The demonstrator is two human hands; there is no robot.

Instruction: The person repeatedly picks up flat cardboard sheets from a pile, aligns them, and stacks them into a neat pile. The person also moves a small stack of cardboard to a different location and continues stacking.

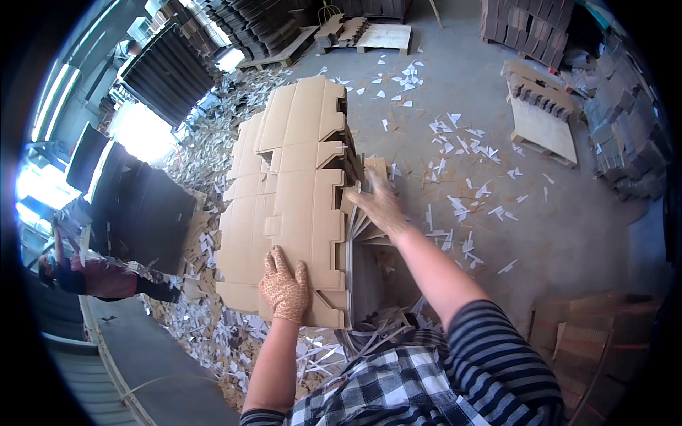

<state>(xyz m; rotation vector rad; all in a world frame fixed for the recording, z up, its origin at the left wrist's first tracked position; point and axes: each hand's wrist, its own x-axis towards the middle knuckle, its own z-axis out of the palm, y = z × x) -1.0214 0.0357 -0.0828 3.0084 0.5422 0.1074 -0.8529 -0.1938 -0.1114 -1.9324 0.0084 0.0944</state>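
Note:
In front of me stands a tall stack of die-cut brown cardboard sheets (295, 192), with creases, slots and notched edges. My left hand (285, 287), in a patterned orange-tan glove, lies flat on the top sheet near its close end, fingers extended. At the stack's right side is my right hand (382, 206), also gloved and slightly blurred. Its thumb points toward the notched edge and its fingers stretch away from me; nothing shows in its grasp. Whether it touches the edge I cannot tell. Loose cardboard strips (366, 228) stick out below this hand.
Paper and cardboard scraps (455, 142) litter the floor around the stack. Pallets (543, 128) with cardboard piles stand at the far right and back. Dark stacks (142, 206) rise on the left, where another person (99, 277) is at work. Bundled cardboard (590, 348) sits near right.

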